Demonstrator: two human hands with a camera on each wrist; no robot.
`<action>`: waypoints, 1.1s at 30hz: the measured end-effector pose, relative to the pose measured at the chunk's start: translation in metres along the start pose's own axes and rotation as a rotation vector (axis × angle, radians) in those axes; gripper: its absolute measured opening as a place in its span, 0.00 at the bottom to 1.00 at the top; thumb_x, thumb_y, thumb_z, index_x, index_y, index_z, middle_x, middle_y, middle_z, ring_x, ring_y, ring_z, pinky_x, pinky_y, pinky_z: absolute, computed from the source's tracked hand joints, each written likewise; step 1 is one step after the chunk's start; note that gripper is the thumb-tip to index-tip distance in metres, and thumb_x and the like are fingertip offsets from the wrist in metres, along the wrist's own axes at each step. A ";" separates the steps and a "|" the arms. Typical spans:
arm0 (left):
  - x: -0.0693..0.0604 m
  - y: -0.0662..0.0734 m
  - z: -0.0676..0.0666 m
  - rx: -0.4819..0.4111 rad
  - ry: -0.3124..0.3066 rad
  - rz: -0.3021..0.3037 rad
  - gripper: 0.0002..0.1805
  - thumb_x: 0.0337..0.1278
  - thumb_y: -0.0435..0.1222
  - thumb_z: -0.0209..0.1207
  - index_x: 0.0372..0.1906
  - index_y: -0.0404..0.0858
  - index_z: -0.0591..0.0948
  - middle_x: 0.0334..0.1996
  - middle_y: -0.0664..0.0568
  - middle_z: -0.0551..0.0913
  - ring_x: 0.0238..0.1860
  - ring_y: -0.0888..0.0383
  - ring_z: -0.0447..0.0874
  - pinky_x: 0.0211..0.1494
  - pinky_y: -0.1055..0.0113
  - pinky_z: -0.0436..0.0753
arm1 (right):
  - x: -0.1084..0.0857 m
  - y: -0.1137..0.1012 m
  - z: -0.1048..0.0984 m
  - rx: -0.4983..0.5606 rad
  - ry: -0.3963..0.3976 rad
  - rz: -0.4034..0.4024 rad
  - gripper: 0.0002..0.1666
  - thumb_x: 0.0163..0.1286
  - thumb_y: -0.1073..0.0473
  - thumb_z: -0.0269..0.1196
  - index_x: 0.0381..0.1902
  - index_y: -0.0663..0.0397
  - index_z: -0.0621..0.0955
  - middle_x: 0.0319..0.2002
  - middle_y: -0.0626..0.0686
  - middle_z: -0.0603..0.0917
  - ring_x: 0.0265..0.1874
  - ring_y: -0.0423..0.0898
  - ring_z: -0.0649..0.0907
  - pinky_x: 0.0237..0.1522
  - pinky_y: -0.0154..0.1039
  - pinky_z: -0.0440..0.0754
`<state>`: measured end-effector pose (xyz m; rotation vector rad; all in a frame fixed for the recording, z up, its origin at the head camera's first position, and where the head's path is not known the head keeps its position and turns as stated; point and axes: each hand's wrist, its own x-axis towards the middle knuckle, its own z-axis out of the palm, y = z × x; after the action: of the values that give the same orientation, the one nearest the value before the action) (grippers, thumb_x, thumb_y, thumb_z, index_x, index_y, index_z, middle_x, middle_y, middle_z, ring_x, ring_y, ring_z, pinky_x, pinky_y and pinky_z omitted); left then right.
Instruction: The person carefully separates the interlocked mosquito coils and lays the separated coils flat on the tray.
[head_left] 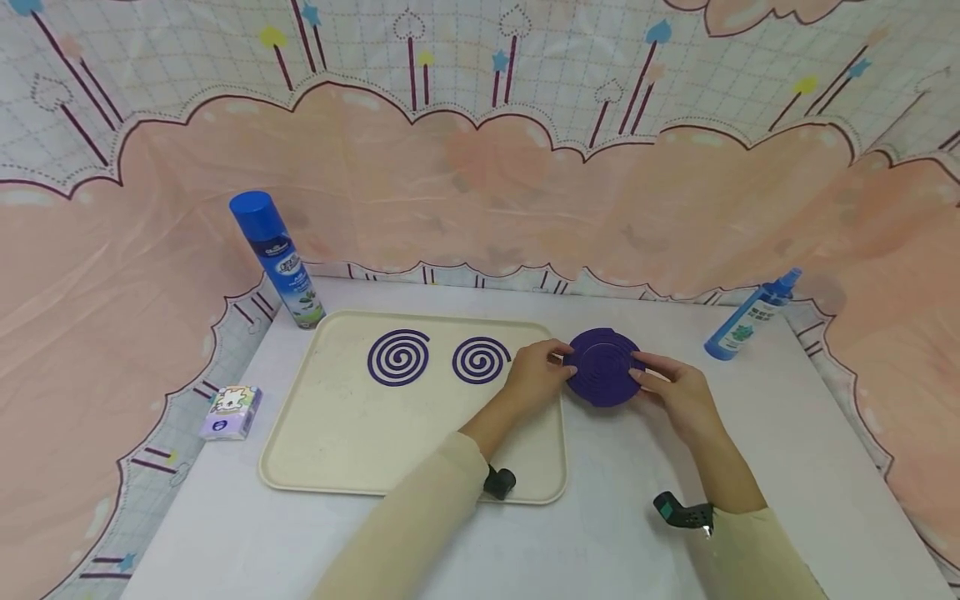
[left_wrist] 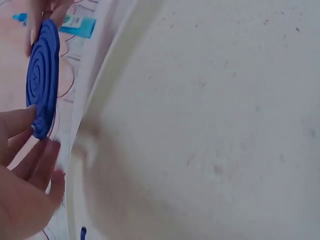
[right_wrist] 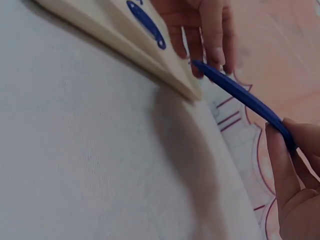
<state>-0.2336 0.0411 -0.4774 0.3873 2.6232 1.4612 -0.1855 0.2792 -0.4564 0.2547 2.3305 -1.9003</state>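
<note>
A dark blue-purple disc of tightly nested mosquito coils (head_left: 604, 367) is held above the table, just past the tray's right edge. My left hand (head_left: 536, 379) pinches its left rim, thumb in front. The opposite rim is pinched between thumb and fingers of my right hand (head_left: 678, 400). Seen almost edge-on in the right wrist view, the coil disc (right_wrist: 240, 94) is thin and slightly bowed. Two single open spirals, a left mosquito coil (head_left: 400, 358) and a right mosquito coil (head_left: 480, 360), lie apart near the back of the cream tray (head_left: 337, 442).
At the tray's back left corner stands a blue spray can (head_left: 281, 262). A small tissue pack (head_left: 231, 412) lies left of the tray. Towards the back right is a blue spray bottle (head_left: 752, 317). Patterned cloth (head_left: 480, 192) hangs behind the white table (head_left: 600, 533).
</note>
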 end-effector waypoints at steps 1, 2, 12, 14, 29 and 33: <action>0.000 -0.002 -0.003 -0.080 0.000 -0.008 0.15 0.61 0.37 0.68 0.53 0.43 0.86 0.53 0.50 0.89 0.49 0.56 0.90 0.49 0.72 0.83 | -0.001 -0.002 0.001 0.024 -0.005 -0.009 0.31 0.72 0.58 0.67 0.70 0.60 0.75 0.68 0.55 0.75 0.43 0.27 0.85 0.45 0.26 0.88; 0.000 -0.004 -0.006 -0.160 0.003 -0.019 0.14 0.60 0.34 0.68 0.52 0.42 0.86 0.52 0.48 0.89 0.47 0.56 0.91 0.44 0.73 0.85 | -0.001 -0.004 0.003 0.050 -0.012 -0.017 0.30 0.71 0.59 0.67 0.69 0.59 0.76 0.65 0.51 0.77 0.41 0.27 0.86 0.44 0.26 0.88; -0.009 -0.014 -0.034 -0.548 0.011 -0.056 0.16 0.56 0.21 0.66 0.51 0.27 0.84 0.46 0.37 0.86 0.32 0.67 0.86 0.45 0.60 0.92 | 0.001 -0.022 0.026 0.044 -0.047 -0.103 0.31 0.71 0.60 0.67 0.68 0.66 0.74 0.59 0.44 0.80 0.40 0.29 0.88 0.46 0.29 0.88; -0.013 -0.011 -0.043 -0.574 0.016 -0.047 0.16 0.57 0.20 0.65 0.51 0.27 0.83 0.47 0.37 0.86 0.31 0.69 0.85 0.48 0.55 0.92 | 0.001 -0.027 0.032 0.041 -0.046 -0.134 0.31 0.71 0.61 0.67 0.68 0.69 0.74 0.56 0.42 0.81 0.40 0.29 0.88 0.46 0.29 0.89; -0.039 -0.003 -0.110 -0.556 0.129 0.069 0.15 0.60 0.24 0.65 0.52 0.29 0.83 0.49 0.38 0.85 0.32 0.68 0.87 0.46 0.58 0.92 | 0.006 -0.069 0.073 0.152 -0.105 -0.348 0.26 0.69 0.68 0.67 0.62 0.73 0.77 0.45 0.36 0.89 0.37 0.33 0.90 0.43 0.33 0.90; -0.050 -0.007 -0.122 -0.551 0.158 0.047 0.15 0.60 0.24 0.65 0.52 0.29 0.83 0.48 0.39 0.85 0.32 0.68 0.87 0.43 0.65 0.92 | 0.003 -0.073 0.085 0.165 -0.146 -0.349 0.25 0.69 0.69 0.67 0.62 0.72 0.77 0.45 0.37 0.89 0.37 0.34 0.90 0.44 0.34 0.90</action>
<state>-0.2141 -0.0760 -0.4203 0.2786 2.1844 2.2104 -0.2048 0.1814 -0.4041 -0.2868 2.2395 -2.1827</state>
